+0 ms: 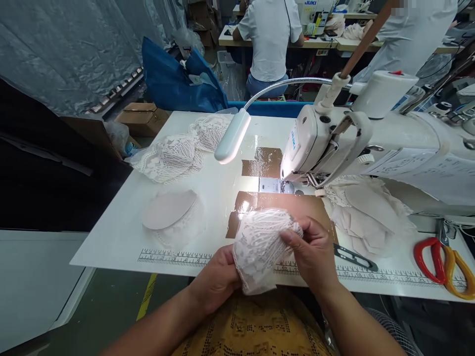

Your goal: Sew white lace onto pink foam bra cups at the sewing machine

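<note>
Both hands hold one white lace cup piece point(260, 242) at the table's near edge, just in front of the sewing machine point(334, 143). My left hand point(217, 277) grips its lower left side with fingers curled under the lace. My right hand point(313, 249) pinches the upper right edge between thumb and fingers. The lace bulges upward between the hands, lit by the lamp point(232, 138).
Lace cups point(174, 158) and a beige pad on lace point(170, 210) lie on the left of the white table point(118, 237). A stack of beige pieces point(367, 212), thread snips point(354, 257) and red and yellow scissors point(443, 264) lie right. Two people work at benches behind.
</note>
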Tool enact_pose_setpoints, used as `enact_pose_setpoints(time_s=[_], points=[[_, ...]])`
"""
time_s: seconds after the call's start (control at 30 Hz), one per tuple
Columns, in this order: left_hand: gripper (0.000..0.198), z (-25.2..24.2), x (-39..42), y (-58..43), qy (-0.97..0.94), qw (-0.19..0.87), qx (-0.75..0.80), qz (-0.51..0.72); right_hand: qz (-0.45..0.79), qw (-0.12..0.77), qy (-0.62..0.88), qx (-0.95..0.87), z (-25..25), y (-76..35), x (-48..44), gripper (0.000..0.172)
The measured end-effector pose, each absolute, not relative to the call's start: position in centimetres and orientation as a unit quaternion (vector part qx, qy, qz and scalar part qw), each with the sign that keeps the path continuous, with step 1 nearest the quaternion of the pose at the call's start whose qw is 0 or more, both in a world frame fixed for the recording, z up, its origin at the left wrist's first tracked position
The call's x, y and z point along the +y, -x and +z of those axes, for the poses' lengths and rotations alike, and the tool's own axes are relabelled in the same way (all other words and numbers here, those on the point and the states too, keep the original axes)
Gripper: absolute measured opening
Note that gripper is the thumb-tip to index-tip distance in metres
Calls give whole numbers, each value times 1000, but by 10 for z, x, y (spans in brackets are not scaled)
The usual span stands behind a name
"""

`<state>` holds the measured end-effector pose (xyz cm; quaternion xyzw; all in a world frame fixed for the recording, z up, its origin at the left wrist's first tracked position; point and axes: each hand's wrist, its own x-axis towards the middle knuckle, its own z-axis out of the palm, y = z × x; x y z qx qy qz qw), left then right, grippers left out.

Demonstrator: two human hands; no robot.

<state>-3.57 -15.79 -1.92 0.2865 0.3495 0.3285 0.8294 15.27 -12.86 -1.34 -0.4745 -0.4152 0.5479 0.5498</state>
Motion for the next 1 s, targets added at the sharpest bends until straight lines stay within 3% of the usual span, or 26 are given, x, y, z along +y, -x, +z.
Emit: enact_pose_setpoints(time_s=[0.03,0.1,0.17,0.23,0.3,0.33,0.43,0.5,0.83,1.0], points=[[4,-17,-157,45,-329,813,364,314,559,551,475,-399,-14,-156,-128,26],[12,-11,-152,65,-428,746,406,309,586,522,470,-404,-11,-161,-126,23],[3,-1,-146,81,-512,625,461,368,605,467,455,-458,-6,-160,-126,18],[32,11,-138,86,-589,520,467,404,607,414,427,-528,1,-154,-127,13],[64,20,-128,83,-666,490,437,355,587,379,403,-591,7,-147,-129,10],[65,23,-124,79,-694,499,416,310,571,368,398,-617,10,-144,-130,8],[29,25,-115,67,-726,535,371,221,516,363,408,-660,14,-142,-133,3],[15,22,-113,61,-727,540,369,209,490,377,417,-666,15,-144,-133,5],[3,24,-113,66,-724,507,398,246,360,437,463,-682,12,-146,-128,11],[13,23,-108,64,-683,565,377,268,361,438,469,-677,11,-145,-128,14]])
